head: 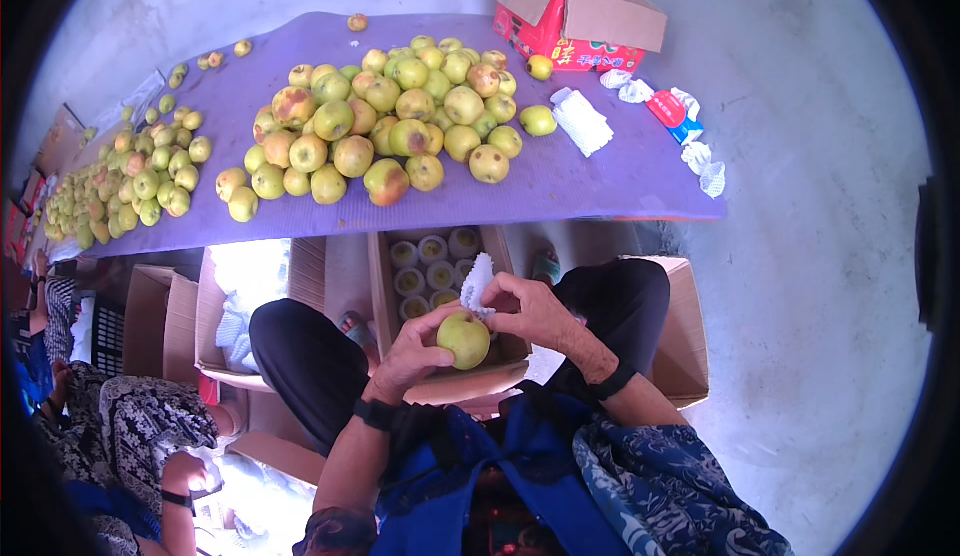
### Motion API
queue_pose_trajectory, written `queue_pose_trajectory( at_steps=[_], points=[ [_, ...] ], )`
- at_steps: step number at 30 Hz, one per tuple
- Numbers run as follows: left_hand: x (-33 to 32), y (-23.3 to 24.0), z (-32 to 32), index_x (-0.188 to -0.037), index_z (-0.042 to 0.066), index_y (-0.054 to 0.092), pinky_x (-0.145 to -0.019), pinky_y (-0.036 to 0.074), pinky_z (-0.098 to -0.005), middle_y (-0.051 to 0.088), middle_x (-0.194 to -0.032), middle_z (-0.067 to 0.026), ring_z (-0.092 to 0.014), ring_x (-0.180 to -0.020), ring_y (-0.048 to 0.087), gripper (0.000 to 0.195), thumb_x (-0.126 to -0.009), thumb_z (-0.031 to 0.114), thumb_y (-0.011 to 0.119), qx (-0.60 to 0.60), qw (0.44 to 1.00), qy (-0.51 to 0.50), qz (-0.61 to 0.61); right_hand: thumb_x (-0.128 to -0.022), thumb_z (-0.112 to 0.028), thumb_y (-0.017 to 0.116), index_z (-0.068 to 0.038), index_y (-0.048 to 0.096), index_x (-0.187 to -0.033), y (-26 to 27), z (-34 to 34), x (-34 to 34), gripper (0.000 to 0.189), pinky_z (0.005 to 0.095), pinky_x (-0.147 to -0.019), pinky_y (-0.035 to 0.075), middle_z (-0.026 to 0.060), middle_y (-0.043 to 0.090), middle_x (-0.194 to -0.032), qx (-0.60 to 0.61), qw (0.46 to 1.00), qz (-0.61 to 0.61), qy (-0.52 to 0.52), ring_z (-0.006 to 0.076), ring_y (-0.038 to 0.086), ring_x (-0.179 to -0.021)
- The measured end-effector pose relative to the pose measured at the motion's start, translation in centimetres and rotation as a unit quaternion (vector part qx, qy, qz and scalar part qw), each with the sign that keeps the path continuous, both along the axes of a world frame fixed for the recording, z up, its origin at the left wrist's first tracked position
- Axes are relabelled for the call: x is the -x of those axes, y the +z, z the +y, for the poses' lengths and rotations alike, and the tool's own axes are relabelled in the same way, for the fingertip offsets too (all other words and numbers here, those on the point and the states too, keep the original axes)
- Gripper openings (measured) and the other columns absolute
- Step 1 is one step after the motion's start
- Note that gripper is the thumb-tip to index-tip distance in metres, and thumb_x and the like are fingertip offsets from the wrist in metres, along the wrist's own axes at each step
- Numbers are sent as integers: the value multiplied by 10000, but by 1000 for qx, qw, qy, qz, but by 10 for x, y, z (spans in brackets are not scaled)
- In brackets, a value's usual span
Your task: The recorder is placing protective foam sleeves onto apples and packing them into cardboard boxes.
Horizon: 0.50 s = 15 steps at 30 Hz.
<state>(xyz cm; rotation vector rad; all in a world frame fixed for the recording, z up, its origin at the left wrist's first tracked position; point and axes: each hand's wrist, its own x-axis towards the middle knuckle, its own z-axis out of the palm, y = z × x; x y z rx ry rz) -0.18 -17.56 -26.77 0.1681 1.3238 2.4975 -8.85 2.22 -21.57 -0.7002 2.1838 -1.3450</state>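
Note:
A yellow-green apple [463, 340] rests in my left hand [412, 349], thumb and fingers around its left side. Pinched in my right hand [534, 316] is a white foam net sleeve [478, 286], held close above the apple's upper right. The apple is outside the sleeve. Below my hands, between my knees, stands an open cardboard box [382, 286] with rows of apples in white foam sleeves [439, 274]. My hands hide the near part of that box.
A purple-covered table [637, 173] bears a large apple pile [390, 113] and a farther pile [142, 173]. A red carton [577, 27], flattened foam sleeves [583, 122] and a small packet [675, 114] lie right. Left are a box of sleeves [240, 323] and another person's hand [184, 473].

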Motion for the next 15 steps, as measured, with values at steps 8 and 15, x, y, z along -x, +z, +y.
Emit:
queue_pose_trajectory(
  at_steps=[8,15],
  points=[
    [-10,-5,-2,-1228,-1,538,-983,403,-309,545,-1212,-69,-170,-1097,543,726,-618,293,802,30,999,14,-16,-772,-138,652,5,558,-987,-26,1,0,275,291,-792,485,73,631,-910,41,998,-56,1,143,605,-848],
    [-11,-4,0,-1239,13,559,-1031,364,-330,484,-1304,-102,-203,-1188,488,707,-599,158,820,205,974,36,83,-796,-287,689,-4,518,-1074,-24,-7,-10,433,287,-764,476,91,620,-901,24,996,-81,-39,148,597,-843]
  ],
)
